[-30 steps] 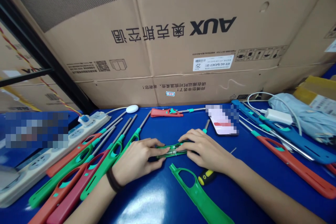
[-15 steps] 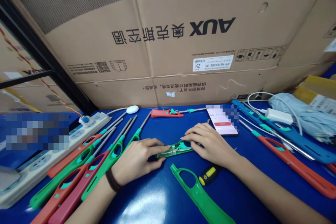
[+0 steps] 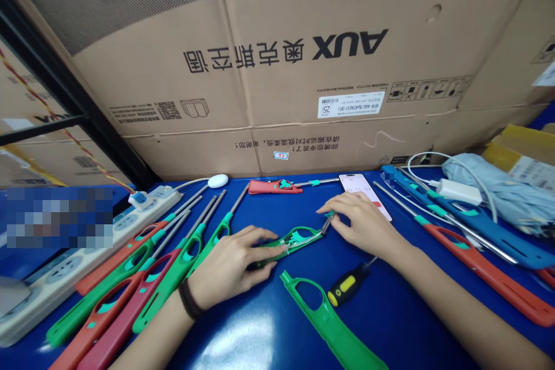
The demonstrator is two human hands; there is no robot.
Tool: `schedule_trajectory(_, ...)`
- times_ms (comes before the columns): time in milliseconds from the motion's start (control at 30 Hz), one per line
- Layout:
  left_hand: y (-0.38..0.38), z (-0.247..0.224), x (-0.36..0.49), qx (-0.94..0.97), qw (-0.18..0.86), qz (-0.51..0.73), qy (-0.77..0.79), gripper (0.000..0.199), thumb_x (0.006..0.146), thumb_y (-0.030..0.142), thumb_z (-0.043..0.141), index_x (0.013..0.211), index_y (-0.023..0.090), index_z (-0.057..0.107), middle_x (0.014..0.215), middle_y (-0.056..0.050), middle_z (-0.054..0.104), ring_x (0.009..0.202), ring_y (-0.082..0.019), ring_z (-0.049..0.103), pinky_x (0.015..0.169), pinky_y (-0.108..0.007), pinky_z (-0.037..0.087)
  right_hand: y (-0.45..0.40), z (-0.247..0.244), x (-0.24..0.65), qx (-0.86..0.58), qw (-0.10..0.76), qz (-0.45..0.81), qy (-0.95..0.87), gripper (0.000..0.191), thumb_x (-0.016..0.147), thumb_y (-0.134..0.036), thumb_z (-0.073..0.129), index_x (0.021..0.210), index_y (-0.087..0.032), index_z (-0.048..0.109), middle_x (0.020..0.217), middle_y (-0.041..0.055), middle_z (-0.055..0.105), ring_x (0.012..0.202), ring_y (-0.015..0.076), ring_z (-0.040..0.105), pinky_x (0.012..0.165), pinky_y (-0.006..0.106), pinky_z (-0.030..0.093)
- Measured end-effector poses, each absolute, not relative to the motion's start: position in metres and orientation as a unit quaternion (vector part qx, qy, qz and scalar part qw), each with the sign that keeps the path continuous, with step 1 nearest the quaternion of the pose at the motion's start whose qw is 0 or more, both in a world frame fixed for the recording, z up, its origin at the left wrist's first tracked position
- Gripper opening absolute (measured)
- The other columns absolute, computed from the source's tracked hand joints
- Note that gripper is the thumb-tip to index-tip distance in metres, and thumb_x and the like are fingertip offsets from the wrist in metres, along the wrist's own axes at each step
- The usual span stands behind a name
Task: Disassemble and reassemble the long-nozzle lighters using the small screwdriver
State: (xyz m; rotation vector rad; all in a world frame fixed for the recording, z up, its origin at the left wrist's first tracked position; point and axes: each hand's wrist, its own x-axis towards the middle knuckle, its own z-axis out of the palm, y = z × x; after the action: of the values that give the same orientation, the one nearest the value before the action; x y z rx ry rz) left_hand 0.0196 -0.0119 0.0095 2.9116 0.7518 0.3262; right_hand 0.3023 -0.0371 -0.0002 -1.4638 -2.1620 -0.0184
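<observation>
My left hand (image 3: 237, 261) is closed on the left end of an opened green lighter half (image 3: 306, 237), keeping it low over the blue table. Inside this shell lie a teal trigger (image 3: 298, 236) and thin metal or wire parts. At the shell's right end, the thumb and fingers of my right hand (image 3: 358, 221) pinch a small teal-and-metal piece (image 3: 328, 219), raised at an angle. The other green shell half (image 3: 332, 324) lies nearer to me. Beside it rests a black-and-yellow screwdriver (image 3: 348, 284), under my right wrist.
Several long-necked lighters (image 3: 115, 300) lie at left along a white power strip (image 3: 69, 269). A red lighter (image 3: 275, 186) and a phone (image 3: 362, 188) lie at the back, before a large cardboard box (image 3: 277, 92). Blue and orange-red lighters (image 3: 489, 269) lie at right.
My right hand has moved up slightly off the green shell, lifting the small teal-and-metal piece at its right end. My left hand stays on the shell's left end. More of the screwdriver shows.
</observation>
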Motion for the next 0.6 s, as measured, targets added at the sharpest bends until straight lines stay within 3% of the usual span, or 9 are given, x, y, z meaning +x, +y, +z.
schedule_trajectory(367,0.003,0.019,0.003,0.94,0.073,0.086,0.323,0.03,0.085,0.023,0.055,0.111,0.034,0.067,0.11,-0.001,0.067,0.087,-0.016,0.067,0.08,-0.026,0.053,-0.036,-0.005,0.298,-0.512,0.2,0.038,-0.835,0.019,0.089,-0.024,0.053,0.103,-0.023,0.066,0.1,0.0042,0.068,0.098,0.0218,0.057,0.086,0.04,0.041)
schedule_trajectory(600,0.011,0.025,-0.006,0.935,0.122,0.07,0.326,0.025,0.087,0.025,0.054,0.106,0.032,0.069,0.109,0.0,0.068,0.092,-0.017,0.067,0.083,-0.026,0.051,-0.038,-0.005,0.289,-0.468,0.213,0.05,-0.856,0.016,0.089,-0.027,0.056,0.1,-0.024,0.067,0.096,0.0032,0.068,0.092,0.0197,0.057,0.083,0.035,0.04)
